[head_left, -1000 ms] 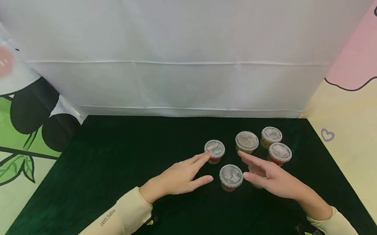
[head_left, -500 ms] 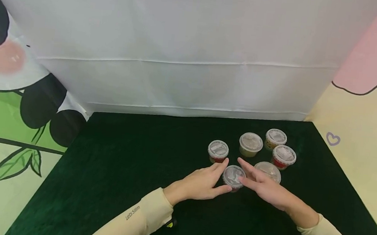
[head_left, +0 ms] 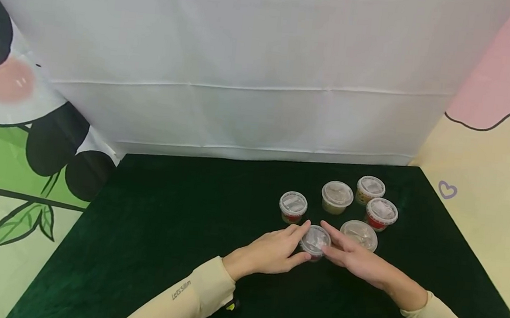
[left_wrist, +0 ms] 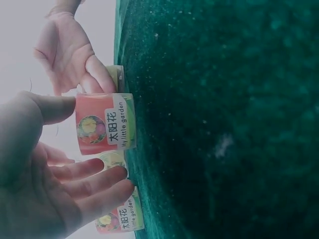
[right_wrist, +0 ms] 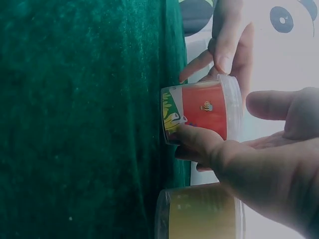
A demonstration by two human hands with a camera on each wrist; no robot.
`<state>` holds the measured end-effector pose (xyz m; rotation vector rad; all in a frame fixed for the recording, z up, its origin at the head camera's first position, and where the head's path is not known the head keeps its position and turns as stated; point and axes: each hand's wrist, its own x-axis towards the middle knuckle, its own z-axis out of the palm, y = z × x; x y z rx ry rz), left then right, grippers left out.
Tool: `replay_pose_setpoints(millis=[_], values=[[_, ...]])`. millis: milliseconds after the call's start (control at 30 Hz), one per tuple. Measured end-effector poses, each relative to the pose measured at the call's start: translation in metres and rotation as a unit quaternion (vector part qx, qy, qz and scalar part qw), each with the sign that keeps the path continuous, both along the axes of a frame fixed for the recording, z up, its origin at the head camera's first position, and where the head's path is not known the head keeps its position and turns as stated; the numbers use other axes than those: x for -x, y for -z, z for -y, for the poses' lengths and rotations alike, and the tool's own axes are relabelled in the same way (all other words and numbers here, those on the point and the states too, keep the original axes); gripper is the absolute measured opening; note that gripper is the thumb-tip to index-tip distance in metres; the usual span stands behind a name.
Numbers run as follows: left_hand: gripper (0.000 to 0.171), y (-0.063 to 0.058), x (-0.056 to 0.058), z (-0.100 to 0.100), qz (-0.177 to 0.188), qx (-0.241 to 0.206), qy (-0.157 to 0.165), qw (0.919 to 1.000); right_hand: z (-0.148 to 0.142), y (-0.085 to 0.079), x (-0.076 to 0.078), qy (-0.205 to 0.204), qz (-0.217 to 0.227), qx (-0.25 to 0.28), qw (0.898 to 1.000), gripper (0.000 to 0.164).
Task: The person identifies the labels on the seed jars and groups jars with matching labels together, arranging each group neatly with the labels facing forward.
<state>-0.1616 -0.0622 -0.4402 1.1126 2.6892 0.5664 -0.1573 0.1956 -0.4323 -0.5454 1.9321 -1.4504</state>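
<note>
A small lidded plastic cup with a red "My little garden" label (left_wrist: pixel 105 124) stands on the dark green cloth between both hands. In the head view its clear lid (head_left: pixel 316 237) faces up. My left hand (head_left: pixel 271 250) reaches around its left side, thumb close to the cup's near edge and fingers extended past it. From the right, my right hand (head_left: pixel 360 259) lies along the cup; in the right wrist view one of its digits (right_wrist: pixel 199 139) overlaps the label. Fingers of both hands look mostly straight. Parts of the contact are hidden.
Close behind stands another red cup (head_left: pixel 293 206). To the right are a pale cup (head_left: pixel 360 234), a second pale cup (head_left: pixel 337 196), a yellowish cup (head_left: pixel 370 189) and a red one (head_left: pixel 381 213). A white cloth wall (head_left: pixel 240 116) borders the table's far edge.
Both hands have come down and inward around the near red-labelled cup, the left moving right and the right moving left. In the last half second they have closed in only slightly.
</note>
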Motion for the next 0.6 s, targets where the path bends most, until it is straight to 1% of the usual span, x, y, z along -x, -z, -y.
replay_pose_setpoints(millis=[100, 200, 267, 333, 433, 600], values=[[0.071, -0.002, 0.001, -0.002, -0.033, 0.024, 0.003, 0.9992, -0.001, 0.001, 0.001, -0.006, 0.003, -0.001, 1.0, 0.072], [0.069, -0.007, 0.002, -0.006, -0.072, 0.054, 0.012, 0.9959, -0.003, 0.002, 0.002, -0.011, 0.009, -0.001, 1.0, 0.071], [0.069, -0.01, 0.003, -0.009, -0.086, 0.073, 0.012, 0.9936, -0.004, 0.003, 0.002, -0.016, 0.009, 0.0, 1.0, 0.071], [0.069, -0.011, 0.002, -0.011, -0.089, 0.088, 0.008, 0.9921, -0.004, 0.003, 0.003, -0.022, 0.007, 0.003, 1.0, 0.07], [0.069, -0.01, 0.001, -0.012, -0.085, 0.098, -0.005, 0.9916, -0.003, 0.004, 0.004, -0.027, 0.0, 0.003, 1.0, 0.069], [0.069, -0.008, -0.002, -0.01, -0.073, 0.091, -0.016, 0.993, 0.001, 0.006, 0.004, -0.029, -0.002, 0.004, 1.0, 0.067]])
